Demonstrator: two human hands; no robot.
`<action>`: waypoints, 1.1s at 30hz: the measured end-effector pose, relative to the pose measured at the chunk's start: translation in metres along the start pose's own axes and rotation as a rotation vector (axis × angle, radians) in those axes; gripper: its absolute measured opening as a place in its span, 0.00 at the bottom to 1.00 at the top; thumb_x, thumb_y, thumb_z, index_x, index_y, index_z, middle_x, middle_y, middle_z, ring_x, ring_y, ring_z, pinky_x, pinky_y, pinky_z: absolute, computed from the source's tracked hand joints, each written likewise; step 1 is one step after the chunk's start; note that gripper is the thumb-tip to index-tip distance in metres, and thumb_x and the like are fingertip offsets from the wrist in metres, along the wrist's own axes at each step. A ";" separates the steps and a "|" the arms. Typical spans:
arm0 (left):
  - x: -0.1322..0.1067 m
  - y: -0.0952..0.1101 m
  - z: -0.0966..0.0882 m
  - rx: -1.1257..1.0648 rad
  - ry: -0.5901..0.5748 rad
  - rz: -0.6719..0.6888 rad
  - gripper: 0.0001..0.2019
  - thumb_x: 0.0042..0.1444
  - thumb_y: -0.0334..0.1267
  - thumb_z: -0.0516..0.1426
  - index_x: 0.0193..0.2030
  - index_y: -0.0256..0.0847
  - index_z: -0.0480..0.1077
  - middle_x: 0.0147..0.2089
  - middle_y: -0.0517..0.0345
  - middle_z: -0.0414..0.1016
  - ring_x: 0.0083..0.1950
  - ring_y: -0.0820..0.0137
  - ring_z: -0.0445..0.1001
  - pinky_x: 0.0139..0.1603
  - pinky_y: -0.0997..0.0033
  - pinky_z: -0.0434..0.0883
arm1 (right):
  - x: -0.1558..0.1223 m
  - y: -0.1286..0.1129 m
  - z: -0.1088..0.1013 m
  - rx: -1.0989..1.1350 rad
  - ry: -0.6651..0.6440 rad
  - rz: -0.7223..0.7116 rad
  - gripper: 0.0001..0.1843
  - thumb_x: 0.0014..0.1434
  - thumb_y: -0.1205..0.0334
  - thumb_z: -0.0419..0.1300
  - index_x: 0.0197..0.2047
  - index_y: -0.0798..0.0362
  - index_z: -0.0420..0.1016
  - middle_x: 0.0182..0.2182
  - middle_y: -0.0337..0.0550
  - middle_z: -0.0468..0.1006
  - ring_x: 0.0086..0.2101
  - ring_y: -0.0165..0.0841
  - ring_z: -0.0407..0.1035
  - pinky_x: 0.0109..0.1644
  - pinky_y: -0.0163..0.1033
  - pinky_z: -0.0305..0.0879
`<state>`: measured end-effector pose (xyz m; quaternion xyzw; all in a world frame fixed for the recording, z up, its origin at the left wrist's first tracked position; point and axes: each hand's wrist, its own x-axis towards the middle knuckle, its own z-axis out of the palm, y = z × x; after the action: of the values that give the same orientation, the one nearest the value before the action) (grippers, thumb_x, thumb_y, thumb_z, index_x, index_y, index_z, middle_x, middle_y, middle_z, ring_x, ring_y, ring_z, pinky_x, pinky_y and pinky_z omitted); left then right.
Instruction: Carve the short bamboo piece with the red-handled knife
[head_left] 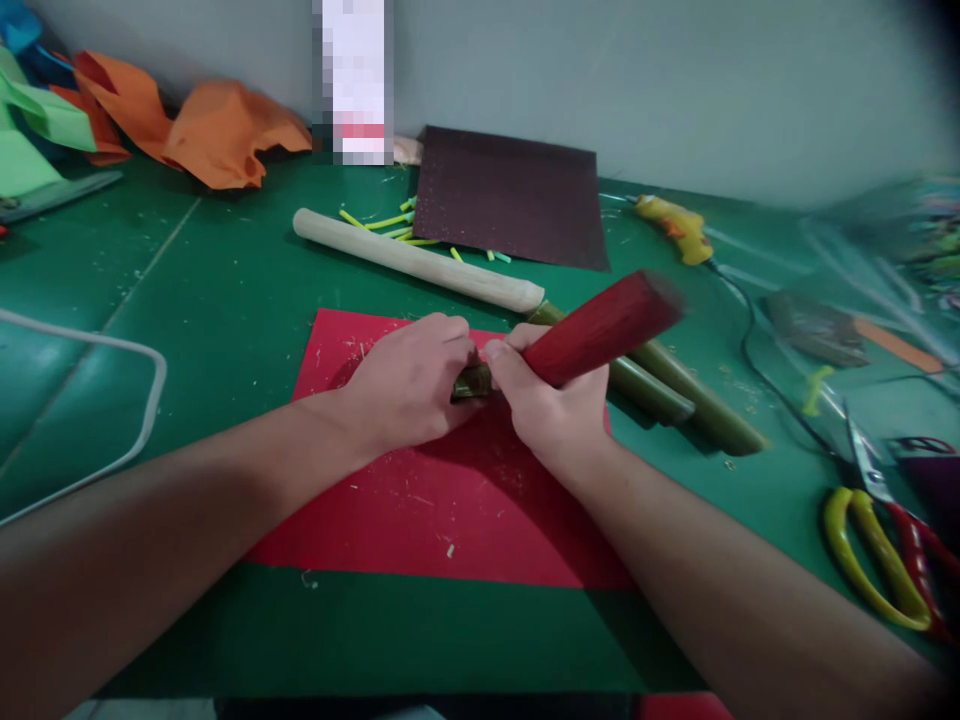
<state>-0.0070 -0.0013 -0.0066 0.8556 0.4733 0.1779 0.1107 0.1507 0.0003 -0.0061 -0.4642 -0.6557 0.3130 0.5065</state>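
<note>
My left hand is closed around a short piece of green bamboo over a red sheet. Beside it, my right hand grips a tool by its thick red handle, which points up to the right. The tool's working end is hidden by my hands, so its kind is unclear. Small pale shavings lie scattered on the red sheet. Green bamboo lengths rest just beyond my right hand, and a pale peeled stick lies behind both hands.
A dark brown sheet covers part of some yellow-green strips at the back. On the right are a yellow glue gun with its cord and scissors with yellow and red handles. Orange cloth-like material sits at the back left.
</note>
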 end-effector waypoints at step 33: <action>-0.001 0.002 -0.002 0.051 -0.010 -0.054 0.12 0.59 0.45 0.60 0.38 0.36 0.74 0.40 0.50 0.72 0.43 0.60 0.71 0.38 0.61 0.67 | 0.007 0.001 0.005 0.008 0.134 -0.075 0.13 0.57 0.59 0.63 0.23 0.49 0.68 0.20 0.33 0.69 0.24 0.28 0.64 0.30 0.37 0.66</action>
<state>-0.0068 -0.0031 -0.0044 0.8459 0.5001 0.1585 0.0960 0.1455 0.0075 -0.0054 -0.4570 -0.6362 0.2648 0.5624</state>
